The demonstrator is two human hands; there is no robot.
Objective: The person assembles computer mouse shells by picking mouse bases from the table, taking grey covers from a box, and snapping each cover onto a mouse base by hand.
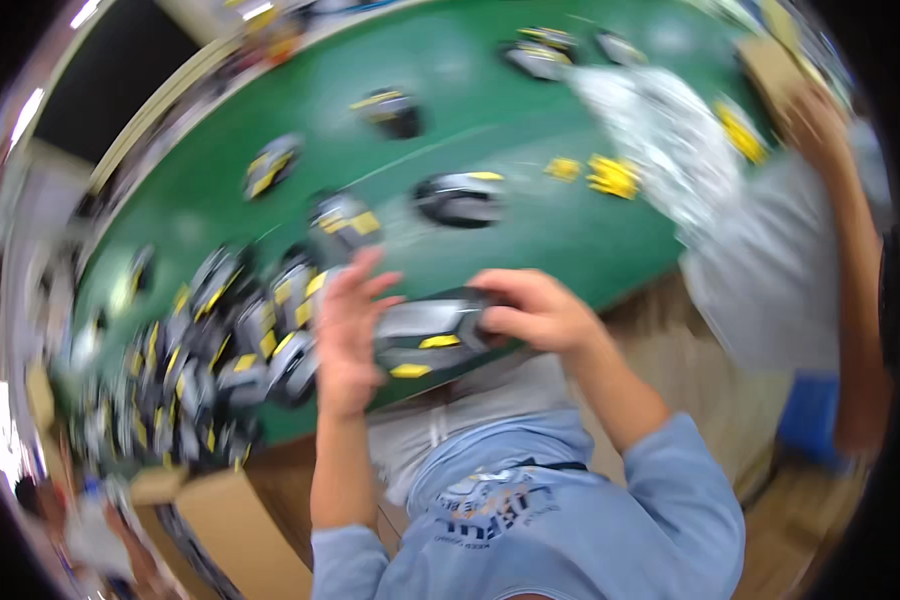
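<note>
A black-and-grey plastic housing with yellow patches point(435, 322) is tilted over the near edge of the table; blur hides its exact kind. My right hand point(535, 312) grips its dark right end, thumb on top and fingers around the side. Beside its left end is my left hand point(345, 335), raised with the fingers spread and nothing seen in them. A similar dark housing point(458, 200) lies on the table just beyond, and another with yellow pieces point(342, 220) sits behind my left hand.
Many similar housings point(200, 350) crowd the left of the green table point(530, 240). Small yellow pieces point(612, 177) lie beside a clear plastic bag point(660, 130). At right, another person's hand point(815, 125) touches a cardboard box point(770, 75). Cardboard cartons point(240, 535) stand at lower left.
</note>
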